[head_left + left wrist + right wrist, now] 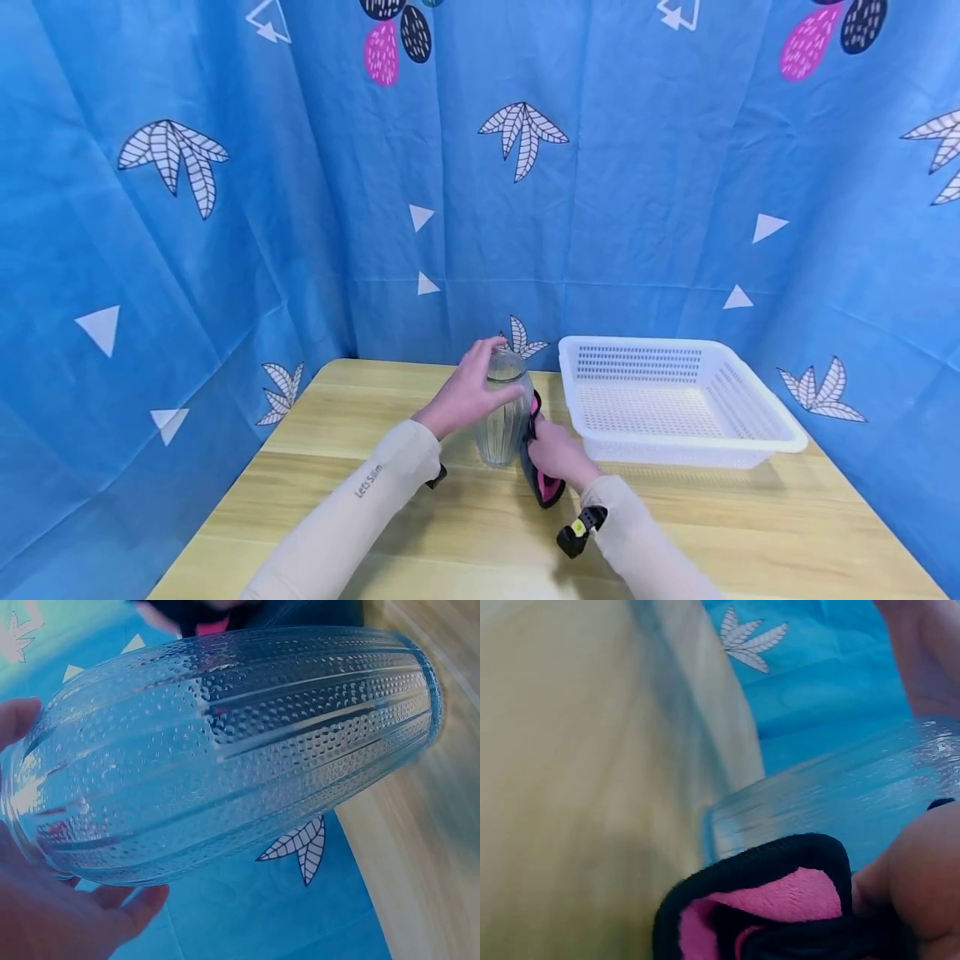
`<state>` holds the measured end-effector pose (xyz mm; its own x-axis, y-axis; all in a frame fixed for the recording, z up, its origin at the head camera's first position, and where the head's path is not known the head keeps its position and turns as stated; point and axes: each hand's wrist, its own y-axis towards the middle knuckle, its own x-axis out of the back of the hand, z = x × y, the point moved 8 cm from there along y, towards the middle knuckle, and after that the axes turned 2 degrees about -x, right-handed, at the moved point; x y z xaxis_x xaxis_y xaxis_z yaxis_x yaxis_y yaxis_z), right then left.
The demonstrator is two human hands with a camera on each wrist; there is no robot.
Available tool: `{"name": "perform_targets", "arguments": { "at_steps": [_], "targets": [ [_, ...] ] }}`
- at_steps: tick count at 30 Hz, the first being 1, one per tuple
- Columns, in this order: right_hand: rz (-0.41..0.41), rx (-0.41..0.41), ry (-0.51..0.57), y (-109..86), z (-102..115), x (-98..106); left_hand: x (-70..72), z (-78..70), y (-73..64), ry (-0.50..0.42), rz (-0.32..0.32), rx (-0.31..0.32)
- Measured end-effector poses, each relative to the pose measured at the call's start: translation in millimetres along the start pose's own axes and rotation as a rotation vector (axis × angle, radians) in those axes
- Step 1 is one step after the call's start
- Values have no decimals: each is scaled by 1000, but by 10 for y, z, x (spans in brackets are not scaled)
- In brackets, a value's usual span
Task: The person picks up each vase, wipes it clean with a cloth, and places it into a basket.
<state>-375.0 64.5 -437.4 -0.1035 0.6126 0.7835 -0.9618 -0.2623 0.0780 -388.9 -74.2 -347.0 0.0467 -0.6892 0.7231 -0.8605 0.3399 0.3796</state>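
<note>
Right hand gripping a dark, pink-lined cloth item, left hand curled round the top of a glass vase
I have the item beside the vase, which stands upright on the bench; farther right, a white basket; behind, a blue curtain

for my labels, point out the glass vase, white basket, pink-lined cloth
Glass vase (225, 761): left wrist view, dimpled side
White basket (667, 453): head view, front wall
Pink-lined cloth (799, 895): right wrist view, lining
</note>
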Motion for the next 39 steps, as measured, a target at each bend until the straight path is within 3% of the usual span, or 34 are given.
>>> {"name": "perform_targets", "arguments": {
  "at_steps": [5, 13, 20, 27, 33, 39],
  "targets": [
    [-15, 11, 29, -152, 32, 10, 19, 4, -17, 63, -39, 13],
    [-148, 39, 94, -414, 305, 392, 49, -33, -4, 108, -54, 22],
    [-323, 172, 8, -555, 637, 772, 30, -76, 10, -7, -4, 1],
    [-319, 177, -58, -394, 721, 858, -29, -72, 25, -58, 32, -1],
    [-257, 110, -33, -118, 540, 738, -48, -66, 14, -82, 33, -4],
    [-215, 73, 32, -36, 356, 546, -48, -44, 9, -78, 27, 3]
  ]
}}
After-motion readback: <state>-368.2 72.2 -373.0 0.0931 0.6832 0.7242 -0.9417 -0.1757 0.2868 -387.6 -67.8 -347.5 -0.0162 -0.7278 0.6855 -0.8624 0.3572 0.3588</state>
